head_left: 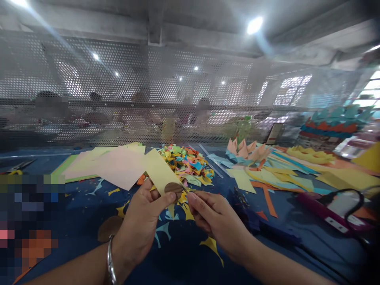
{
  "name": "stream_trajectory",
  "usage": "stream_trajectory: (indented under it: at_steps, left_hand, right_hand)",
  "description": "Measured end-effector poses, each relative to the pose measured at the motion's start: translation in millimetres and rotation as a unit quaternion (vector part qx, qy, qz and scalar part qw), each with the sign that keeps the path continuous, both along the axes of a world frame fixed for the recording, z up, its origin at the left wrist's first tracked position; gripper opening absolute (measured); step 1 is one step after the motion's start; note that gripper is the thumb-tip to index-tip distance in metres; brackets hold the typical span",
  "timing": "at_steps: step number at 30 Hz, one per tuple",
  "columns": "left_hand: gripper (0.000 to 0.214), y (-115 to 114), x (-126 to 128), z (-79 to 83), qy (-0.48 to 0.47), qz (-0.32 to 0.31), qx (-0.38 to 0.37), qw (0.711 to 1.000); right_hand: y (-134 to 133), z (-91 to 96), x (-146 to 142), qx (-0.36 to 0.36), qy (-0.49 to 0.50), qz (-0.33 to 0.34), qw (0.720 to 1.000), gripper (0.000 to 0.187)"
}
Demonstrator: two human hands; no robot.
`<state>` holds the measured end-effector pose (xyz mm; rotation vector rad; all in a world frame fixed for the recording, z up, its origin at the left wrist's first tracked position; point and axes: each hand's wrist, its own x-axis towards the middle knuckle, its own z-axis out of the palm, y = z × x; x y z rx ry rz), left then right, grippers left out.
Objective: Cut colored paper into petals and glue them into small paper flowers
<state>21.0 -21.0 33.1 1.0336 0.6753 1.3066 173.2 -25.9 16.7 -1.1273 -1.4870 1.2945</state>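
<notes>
My left hand (142, 225) pinches a pale yellow paper strip (158, 170) between thumb and forefinger, with a small brown paper disc (173, 187) against the strip's lower end. My right hand (213, 219) is closed beside it, its fingertips meeting the disc and the strip's edge from the right. A thin dark tip shows between the two hands, and I cannot make out what it is. A metal bangle (111, 261) sits on my left wrist. Both hands hover above a dark blue table (178, 257).
A heap of coloured paper scraps (185, 162) lies behind the hands. Pink and green sheets (97, 164) lie at the left, a brown disc (109, 228) near my left wrist. Folded orange paper shapes (246, 149), yellow and orange strips, and a pink device (329, 213) fill the right. A perforated metal screen (148, 91) backs the table.
</notes>
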Motion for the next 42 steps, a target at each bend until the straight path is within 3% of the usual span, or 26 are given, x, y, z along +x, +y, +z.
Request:
stream_trajectory:
  at_steps: [14, 27, 42]
  left_hand:
    - [0.047, 2, -3, -3.0, 0.02, -0.007, 0.002, 1.0]
    - [0.054, 7, -9, -5.1, 0.062, -0.017, 0.021, 0.998]
    - [0.046, 12, -15, -6.2, 0.09, -0.019, -0.001, 0.996]
  right_hand:
    - [-2, 1.5, 1, -0.003, -0.016, 0.0, 1.0, 0.046]
    - [0, 6.7, 5, -0.007, -0.07, 0.021, 0.997, 0.047]
    - [15, 10.8, 11, 0.02, -0.104, 0.086, 0.991, 0.045]
